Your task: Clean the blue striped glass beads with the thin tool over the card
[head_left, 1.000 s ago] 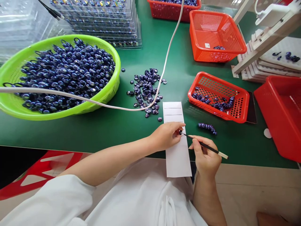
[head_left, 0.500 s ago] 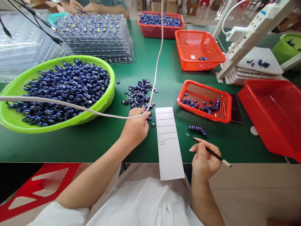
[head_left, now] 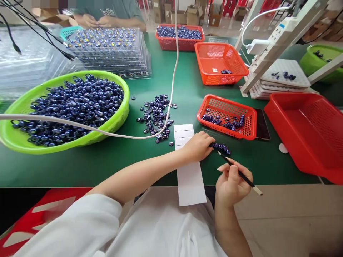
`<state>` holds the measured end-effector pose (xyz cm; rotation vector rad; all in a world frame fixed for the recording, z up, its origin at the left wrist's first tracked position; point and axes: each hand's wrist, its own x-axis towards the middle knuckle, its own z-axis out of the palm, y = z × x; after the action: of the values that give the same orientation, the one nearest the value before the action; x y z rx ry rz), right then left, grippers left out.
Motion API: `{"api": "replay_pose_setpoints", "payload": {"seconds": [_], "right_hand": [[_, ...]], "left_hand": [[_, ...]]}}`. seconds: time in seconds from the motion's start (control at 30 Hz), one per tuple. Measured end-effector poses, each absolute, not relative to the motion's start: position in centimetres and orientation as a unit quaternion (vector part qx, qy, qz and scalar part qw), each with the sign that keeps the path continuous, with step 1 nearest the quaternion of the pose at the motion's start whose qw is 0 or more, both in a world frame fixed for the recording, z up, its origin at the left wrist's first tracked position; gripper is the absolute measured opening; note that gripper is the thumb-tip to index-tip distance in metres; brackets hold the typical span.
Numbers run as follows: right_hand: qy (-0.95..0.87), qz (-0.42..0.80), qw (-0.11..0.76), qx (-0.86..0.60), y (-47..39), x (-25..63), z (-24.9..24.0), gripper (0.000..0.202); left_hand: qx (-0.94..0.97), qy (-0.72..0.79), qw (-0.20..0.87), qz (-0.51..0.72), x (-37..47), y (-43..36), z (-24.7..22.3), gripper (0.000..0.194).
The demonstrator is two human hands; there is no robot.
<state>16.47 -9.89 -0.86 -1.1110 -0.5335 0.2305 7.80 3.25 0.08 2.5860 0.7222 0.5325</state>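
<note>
My left hand (head_left: 199, 146) reaches across a white paper strip (head_left: 190, 185) marked with black lines. Its fingers are pinched at the left end of a curved row of small shiny dark blue pieces (head_left: 222, 147), on a piece there that they mostly hide. In my right hand (head_left: 233, 180) is a slim black tool (head_left: 242, 175) with a pale rear end, held like a pen. Its light, thin tip points to the row, just below my left fingertips. A loose pile of similar dark blue pieces (head_left: 157, 112) lies left of the paper.
A green basket (head_left: 125, 107) heaped with dark looped pieces stands left. A small red basket (head_left: 253, 123) holds more pieces; a larger red bin (head_left: 292, 142) stands right. A white cable (head_left: 134, 137) hangs across the view. Stacked clear trays (head_left: 144, 64) and another person's hands (head_left: 98, 22) are behind.
My left hand has moved right, from the loose pile across the paper to the row's left end. My right hand keeps the black tool near the row. The view has shifted slightly.
</note>
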Motion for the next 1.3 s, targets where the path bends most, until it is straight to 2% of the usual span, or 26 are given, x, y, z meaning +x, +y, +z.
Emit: {"api": "replay_pose_setpoints", "payload": {"seconds": [0.1, 0.57, 0.87, 0.97, 1.17, 1.3], "right_hand": [[-0.255, 0.112, 0.803, -0.527, -9.9, 16.5, -1.0, 0.011], [-0.264, 0.133, 0.785, -0.545, -9.9, 16.4, -0.8, 0.014], [-0.292, 0.184, 0.740, -0.577, -9.9, 16.9, -0.9, 0.016], [-0.315, 0.238, 0.689, -0.608, -10.3, 17.1, -0.5, 0.017], [-0.433, 0.361, 0.478, -0.674, -10.4, 16.4, 0.4, 0.021], [-0.460, 0.349, 0.439, -0.689, -9.8, 15.9, 0.4, 0.026]], "left_hand": [[0.921, 0.275, 0.202, 0.188, 8.1, 3.5, 0.0, 0.010], [0.954, 0.255, 0.108, 0.112, 7.0, 2.9, 1.1, 0.010], [0.902, 0.293, 0.199, 0.246, 0.9, 1.8, 2.7, 0.023], [0.906, 0.280, 0.205, 0.242, -2.8, 0.5, 2.7, 0.026], [0.939, 0.229, 0.181, 0.181, -6.6, -1.7, 1.1, 0.033], [0.947, 0.232, 0.148, 0.167, -6.5, -2.3, 0.2, 0.032]]}}
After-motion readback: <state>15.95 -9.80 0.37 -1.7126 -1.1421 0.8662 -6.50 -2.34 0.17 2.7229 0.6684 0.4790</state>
